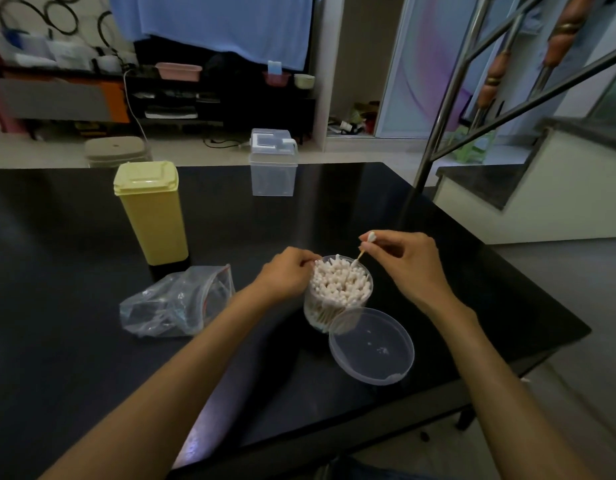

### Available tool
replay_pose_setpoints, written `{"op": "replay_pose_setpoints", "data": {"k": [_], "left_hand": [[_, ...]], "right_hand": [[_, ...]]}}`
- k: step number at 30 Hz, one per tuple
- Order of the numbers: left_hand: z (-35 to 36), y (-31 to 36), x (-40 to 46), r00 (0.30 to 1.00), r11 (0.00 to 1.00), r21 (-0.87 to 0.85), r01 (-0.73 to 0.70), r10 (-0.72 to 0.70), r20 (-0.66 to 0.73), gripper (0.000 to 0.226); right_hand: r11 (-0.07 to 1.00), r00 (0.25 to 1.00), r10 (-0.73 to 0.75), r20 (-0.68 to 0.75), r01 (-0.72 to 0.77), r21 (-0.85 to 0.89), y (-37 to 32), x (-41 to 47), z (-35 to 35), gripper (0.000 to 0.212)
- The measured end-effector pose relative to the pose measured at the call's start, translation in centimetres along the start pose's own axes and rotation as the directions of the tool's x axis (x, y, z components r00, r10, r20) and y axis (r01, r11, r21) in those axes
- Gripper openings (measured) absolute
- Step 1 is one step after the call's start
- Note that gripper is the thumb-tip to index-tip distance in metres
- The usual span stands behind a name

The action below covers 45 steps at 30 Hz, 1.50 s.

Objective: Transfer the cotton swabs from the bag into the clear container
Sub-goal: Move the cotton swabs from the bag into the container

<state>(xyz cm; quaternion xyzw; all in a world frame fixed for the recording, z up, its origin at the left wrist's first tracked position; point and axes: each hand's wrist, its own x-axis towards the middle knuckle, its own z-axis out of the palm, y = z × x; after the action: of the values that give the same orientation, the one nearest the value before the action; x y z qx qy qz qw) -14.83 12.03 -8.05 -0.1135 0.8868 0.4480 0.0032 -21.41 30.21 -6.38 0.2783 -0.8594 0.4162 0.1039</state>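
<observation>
A round clear container [317,315] stands on the black table, packed with upright cotton swabs [341,284]. My left hand [287,271] grips the container's left rim, fingers curled over the edge. My right hand [408,259] pinches a single cotton swab [363,249] by its upper end; the swab slants down with its lower tip among the packed swabs. A crumpled clear zip bag [176,301] lies to the left of the container, and I cannot tell whether any swabs are inside it.
The container's clear round lid [372,346] lies just in front of it. A tall yellow lidded box [152,213] stands at the left and a clear lidded box [273,162] at the far edge. The table [74,341] ends close on the right, beside a stair railing [434,133].
</observation>
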Motion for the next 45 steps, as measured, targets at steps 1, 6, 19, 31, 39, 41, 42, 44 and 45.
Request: {"op": "replay_pose_setpoints", "data": {"k": [1, 6, 19, 31, 39, 41, 42, 44, 45], "left_hand": [[0.0, 0.1, -0.1, 1.000, 1.000, 0.012, -0.001, 0.001, -0.011, 0.033], [0.3, 0.0, -0.5, 0.999, 1.000, 0.011, 0.006, -0.006, -0.045, 0.033], [0.5, 0.0, -0.4, 0.999, 1.000, -0.014, 0.025, -0.026, -0.042, 0.033], [1.2, -0.4, -0.6, 0.995, 1.000, 0.000, 0.022, -0.022, -0.096, 0.033], [1.7, 0.7, -0.9, 0.999, 0.982, -0.182, 0.041, -0.047, -0.026, 0.072], [2.0, 1.1, -0.8, 0.999, 0.969, -0.242, 0.049, -0.048, 0.007, 0.089], [2.1, 1.1, -0.9, 0.999, 0.969, -0.245, 0.044, -0.041, 0.017, 0.086], [2.5, 0.8, -0.7, 1.000, 0.974, -0.227, 0.018, -0.016, 0.009, 0.073], [2.6, 0.6, -0.7, 1.000, 0.973, -0.232, 0.003, -0.003, -0.003, 0.067]], "right_hand": [[0.999, 1.000, -0.016, 0.000, 0.016, -0.035, -0.2, 0.1, 0.1, 0.023], [0.996, 0.996, -0.075, 0.045, 0.076, -0.041, -1.7, 0.1, -0.7, 0.024], [0.993, 0.977, -0.026, 0.213, 0.051, -0.111, -1.8, -1.4, -0.8, 0.022], [0.950, 0.972, 0.033, 0.234, 0.042, -0.308, -1.6, -2.1, -0.2, 0.017], [0.995, 0.970, 0.101, 0.222, -0.101, -0.011, -0.6, -1.9, -1.1, 0.018], [0.980, 0.960, 0.146, 0.237, -0.173, 0.096, -0.5, -1.9, -1.0, 0.019], [0.972, 0.959, 0.163, 0.231, -0.197, 0.131, -0.5, -1.9, -0.9, 0.018], [0.965, 0.957, 0.182, 0.228, -0.219, 0.148, -0.4, -1.9, -0.5, 0.014], [0.962, 0.954, 0.190, 0.232, -0.228, 0.148, -0.4, -1.9, -0.2, 0.013]]}}
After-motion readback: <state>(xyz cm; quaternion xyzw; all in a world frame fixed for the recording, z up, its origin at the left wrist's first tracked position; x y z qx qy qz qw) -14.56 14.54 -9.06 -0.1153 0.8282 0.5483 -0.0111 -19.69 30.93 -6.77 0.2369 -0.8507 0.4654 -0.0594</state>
